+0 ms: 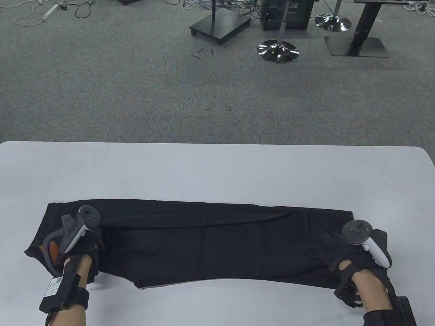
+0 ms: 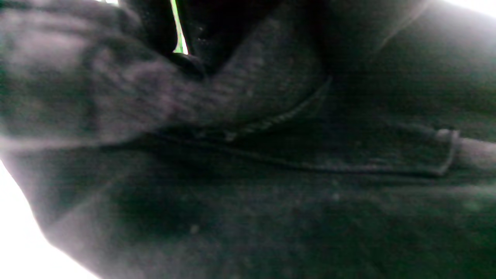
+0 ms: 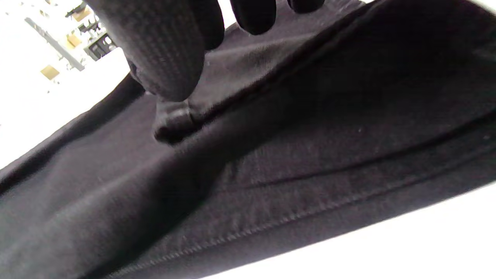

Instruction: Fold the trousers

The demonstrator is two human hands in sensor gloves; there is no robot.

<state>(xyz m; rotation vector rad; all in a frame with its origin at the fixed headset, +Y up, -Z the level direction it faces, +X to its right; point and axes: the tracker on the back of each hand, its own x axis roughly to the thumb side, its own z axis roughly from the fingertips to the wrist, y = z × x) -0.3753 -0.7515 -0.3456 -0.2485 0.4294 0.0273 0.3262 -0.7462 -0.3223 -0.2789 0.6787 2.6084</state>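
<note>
Black trousers lie lengthwise across the near part of the white table, waist end at the left and leg hems at the right. My left hand is on the waist end, its fingers hidden under the tracker. In the left wrist view its gloved fingers close against the cloth next to a pocket seam. My right hand is on the hem end. In the right wrist view a gloved fingertip pinches a small pucker of the trousers.
The table's far edge runs across the middle of the table view, with grey carpet beyond. Stool bases, a rolling stand and cables stand on the floor far behind.
</note>
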